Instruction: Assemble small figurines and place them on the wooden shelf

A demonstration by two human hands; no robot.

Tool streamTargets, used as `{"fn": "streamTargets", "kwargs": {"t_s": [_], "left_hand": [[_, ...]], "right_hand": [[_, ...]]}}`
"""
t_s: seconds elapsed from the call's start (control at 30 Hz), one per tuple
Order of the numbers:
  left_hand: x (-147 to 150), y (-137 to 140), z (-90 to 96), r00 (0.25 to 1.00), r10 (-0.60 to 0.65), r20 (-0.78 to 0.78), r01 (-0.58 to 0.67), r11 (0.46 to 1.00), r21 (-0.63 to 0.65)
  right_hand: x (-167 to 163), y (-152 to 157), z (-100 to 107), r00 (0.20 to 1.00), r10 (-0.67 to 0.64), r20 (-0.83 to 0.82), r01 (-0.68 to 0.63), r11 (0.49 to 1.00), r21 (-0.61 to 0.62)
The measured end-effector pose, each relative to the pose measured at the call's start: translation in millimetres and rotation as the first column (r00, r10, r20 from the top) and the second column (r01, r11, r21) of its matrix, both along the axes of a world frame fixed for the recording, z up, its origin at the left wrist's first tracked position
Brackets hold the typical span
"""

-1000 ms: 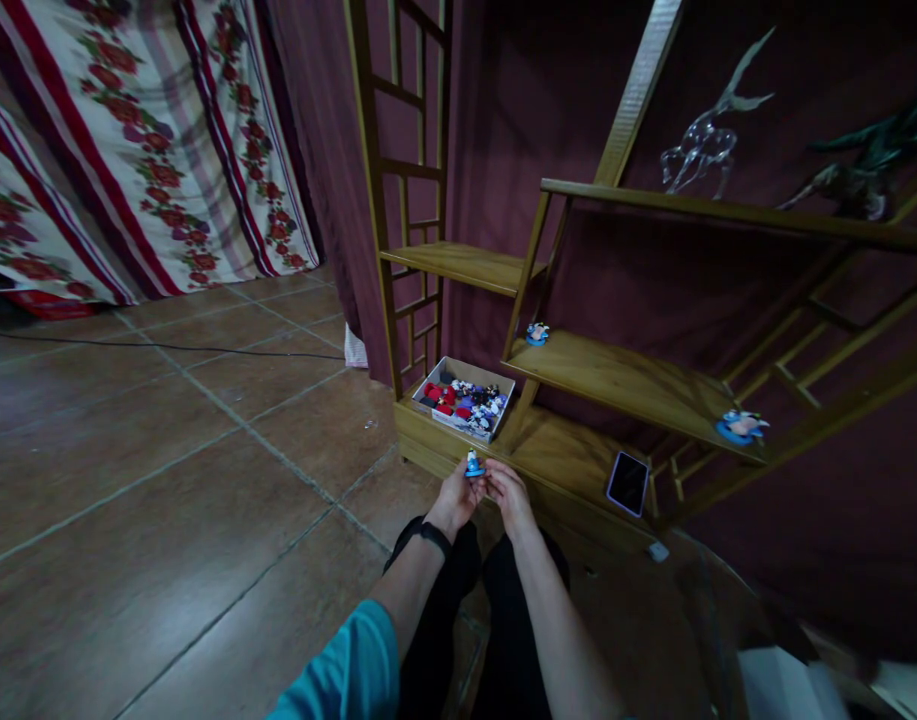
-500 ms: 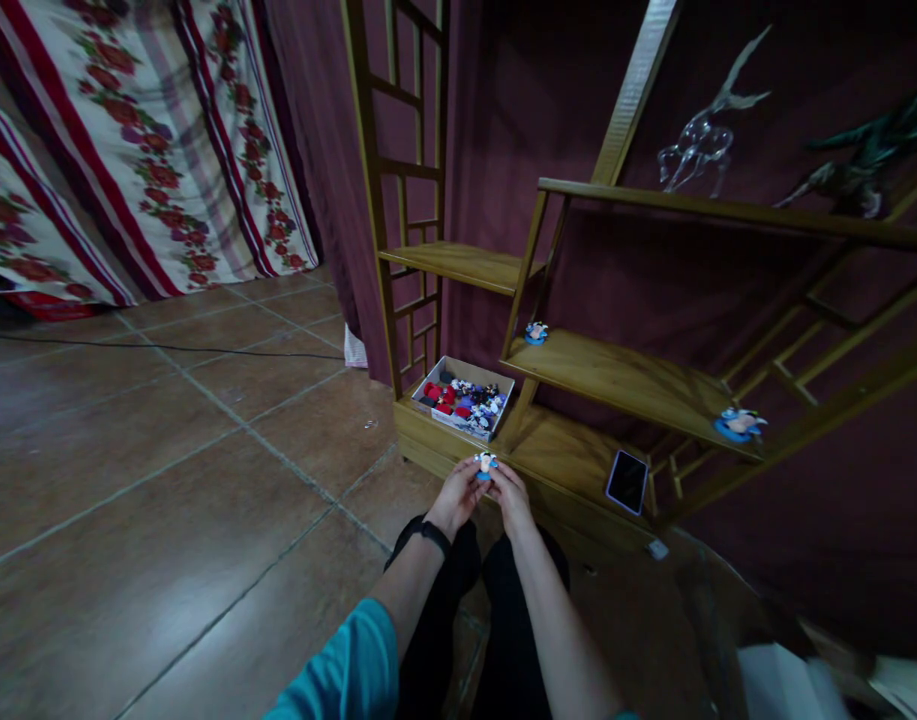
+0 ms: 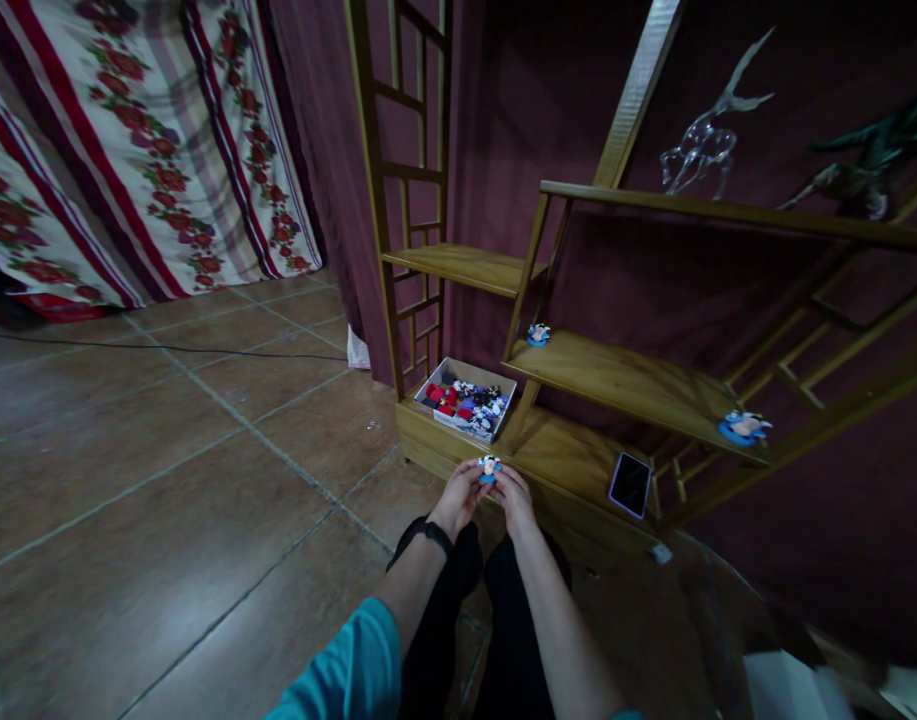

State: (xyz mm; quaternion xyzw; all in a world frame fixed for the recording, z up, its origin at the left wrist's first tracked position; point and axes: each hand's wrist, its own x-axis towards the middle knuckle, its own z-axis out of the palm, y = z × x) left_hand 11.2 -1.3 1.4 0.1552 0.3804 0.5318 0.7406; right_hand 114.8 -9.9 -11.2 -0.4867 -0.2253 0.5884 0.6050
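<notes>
Steadying the blue-based figurine [image 3: 489,467] from 2 sides, looks like: left hand [image 3: 456,498] and right hand [image 3: 514,497] both have it pinched in their fingertips, just in front of the open box [image 3: 474,374].

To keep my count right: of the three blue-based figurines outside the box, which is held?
The front figurine, between the left hand and right hand; the left-end figurine and right-end figurine sit on the wooden shelf.

Brown floor tiles [image 3: 165,490] fill the lower left, flowered cloth [image 3: 150,150] hangs upper left, wooden shelving [image 3: 630,382] spans centre to right before maroon drapery [image 3: 495,130].
</notes>
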Motion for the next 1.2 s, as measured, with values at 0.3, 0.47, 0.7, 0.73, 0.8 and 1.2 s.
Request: {"fn": "streamTargets", "kwargs": {"t_s": [0.3,0.47,0.7,0.73,0.8,1.2], "left_hand": [[-1.0,0.4,0.8,1.000,-0.005,-0.016,0.005,1.000,0.015],[-0.4,-0.8,1.4,1.000,-0.018,-0.009,0.018,1.000,0.017],[1.6,-0.2,1.5,0.998,0.032,-0.049,-0.030,0.999,0.032],[1.7,-0.1,1.3,0.998,0.035,-0.051,-0.033,0.999,0.037],[1.4,-0.1,1.3,0.998,0.030,-0.055,-0.027,0.999,0.040],[-1.3,0.9,-1.8,0.999,0.018,-0.037,-0.016,0.999,0.047]], "right_hand": [[1.4,1.1,-2.1,1.000,0.011,0.002,-0.011,1.000,0.003],[2.8,-0.3,-0.6,1.000,0.029,0.006,-0.029,1.000,0.004],[3.7,0.9,-3.2,0.999,0.032,0.011,-0.032,0.999,0.012],[3.7,1.0,-3.6,1.000,0.030,0.007,-0.030,0.999,0.012],[3.8,0.8,-4.0,1.000,0.025,0.003,-0.025,1.000,0.009],[3.5,2.3,-0.9,1.000,0.028,-0.008,-0.028,1.000,-0.013]]}}
